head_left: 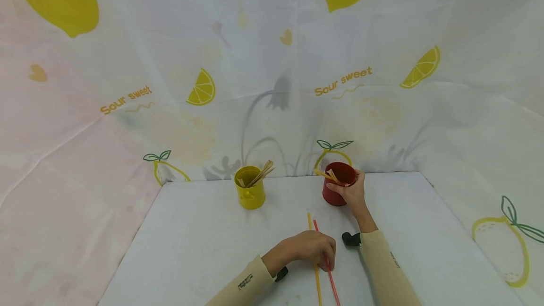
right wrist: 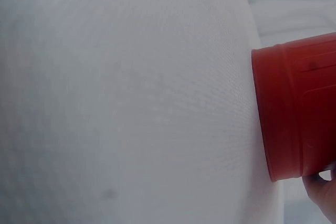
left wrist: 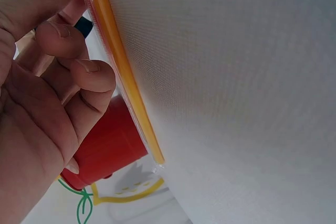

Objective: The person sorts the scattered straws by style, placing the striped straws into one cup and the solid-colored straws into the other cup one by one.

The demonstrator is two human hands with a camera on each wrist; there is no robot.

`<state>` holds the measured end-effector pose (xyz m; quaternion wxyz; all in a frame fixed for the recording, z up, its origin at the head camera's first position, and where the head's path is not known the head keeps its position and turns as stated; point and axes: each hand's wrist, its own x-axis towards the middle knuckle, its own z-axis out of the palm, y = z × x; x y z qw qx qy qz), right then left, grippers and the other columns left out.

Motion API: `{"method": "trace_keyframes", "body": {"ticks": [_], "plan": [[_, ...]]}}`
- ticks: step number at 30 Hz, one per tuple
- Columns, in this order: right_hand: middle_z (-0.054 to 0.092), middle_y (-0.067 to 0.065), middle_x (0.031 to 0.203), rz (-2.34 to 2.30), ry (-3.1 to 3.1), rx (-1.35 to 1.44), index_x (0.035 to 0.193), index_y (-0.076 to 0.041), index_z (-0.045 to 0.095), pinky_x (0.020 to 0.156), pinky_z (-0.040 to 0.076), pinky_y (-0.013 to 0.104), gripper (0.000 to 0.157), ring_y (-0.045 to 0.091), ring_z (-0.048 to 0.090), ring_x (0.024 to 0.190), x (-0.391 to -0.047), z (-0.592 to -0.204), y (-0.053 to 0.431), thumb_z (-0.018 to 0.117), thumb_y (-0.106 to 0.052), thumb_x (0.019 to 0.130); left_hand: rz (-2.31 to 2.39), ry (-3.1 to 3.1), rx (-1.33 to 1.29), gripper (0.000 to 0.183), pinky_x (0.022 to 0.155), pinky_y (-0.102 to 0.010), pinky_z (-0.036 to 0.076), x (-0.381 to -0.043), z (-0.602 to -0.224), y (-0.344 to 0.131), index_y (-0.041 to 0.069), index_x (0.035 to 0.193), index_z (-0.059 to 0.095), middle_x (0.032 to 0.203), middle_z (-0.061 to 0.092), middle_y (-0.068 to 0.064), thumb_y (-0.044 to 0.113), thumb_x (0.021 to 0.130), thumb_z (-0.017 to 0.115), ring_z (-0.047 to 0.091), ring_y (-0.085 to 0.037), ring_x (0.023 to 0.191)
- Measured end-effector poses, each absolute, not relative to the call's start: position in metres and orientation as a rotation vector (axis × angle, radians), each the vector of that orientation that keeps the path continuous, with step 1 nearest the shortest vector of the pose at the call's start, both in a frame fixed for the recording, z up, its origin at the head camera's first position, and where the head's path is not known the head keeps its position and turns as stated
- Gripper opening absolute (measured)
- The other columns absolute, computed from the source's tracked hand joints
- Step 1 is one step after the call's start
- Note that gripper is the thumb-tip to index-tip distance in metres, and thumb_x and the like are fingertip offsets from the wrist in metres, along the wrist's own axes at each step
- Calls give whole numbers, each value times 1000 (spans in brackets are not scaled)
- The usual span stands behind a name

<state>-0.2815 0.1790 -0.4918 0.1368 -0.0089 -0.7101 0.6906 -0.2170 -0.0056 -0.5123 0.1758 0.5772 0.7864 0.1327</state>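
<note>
My left hand (head_left: 314, 249) is low over the white table, its fingertips pinching a thin red straw (head_left: 333, 287). A yellow straw (head_left: 318, 282) lies beside it, passing under the hand; the left wrist view shows the yellow straw (left wrist: 128, 77) close up, with the red one partly hidden behind it. My right hand (head_left: 354, 192) grips the red bucket (head_left: 333, 197) at its right side, thumb near the front rim. The bucket stands upright, with several flat tan strips (head_left: 333, 176) inside. In the right wrist view, only a bit of the hand shows at the red bucket (right wrist: 299, 108).
A small yellow bucket (head_left: 250, 198) with several tan strips (head_left: 262, 174) stands at the back, left of the red one. Behind the table (head_left: 191, 240) hangs a lemon-printed cloth (head_left: 255, 126). Black wrist-worn pieces (head_left: 350, 239) show by the sleeves.
</note>
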Motion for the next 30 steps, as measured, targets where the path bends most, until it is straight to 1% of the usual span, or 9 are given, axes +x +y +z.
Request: {"method": "trace_keyframes", "body": {"ticks": [3,12,17,23,30], "plan": [[38,19,144,2012,-2042,-13,138,2,21,106,35,43,84,27,38,128,-283,-493,179,80,-1,79,376,2220,1637,9,67,-6,38,-217,-511,-5,22,87,80,90,59,16,16,81,82,48,11,79],[37,22,144,1981,-2075,-27,138,1,21,108,34,50,84,34,36,131,-281,-493,180,81,-4,79,399,2198,1634,8,67,-6,37,-215,-508,-6,19,87,79,89,60,16,14,82,80,49,11,78],[36,22,145,1997,-2072,-25,139,0,21,108,34,50,84,33,35,131,-281,-493,179,81,-4,80,407,2195,1633,8,69,-5,38,-216,-509,-6,19,89,79,86,61,17,14,83,80,49,13,78],[35,21,145,2008,-2078,-31,139,-1,20,108,34,49,84,32,35,132,-281,-493,179,80,-5,80,434,2190,1629,9,72,-5,38,-216,-509,-7,18,91,78,86,62,16,12,84,79,50,12,78],[36,23,144,1991,-2068,-27,139,1,21,109,33,49,85,33,36,131,-281,-492,179,81,-3,79,415,2198,1654,10,71,-5,38,-216,-510,-7,18,93,78,85,63,17,12,85,78,50,11,77]]}}
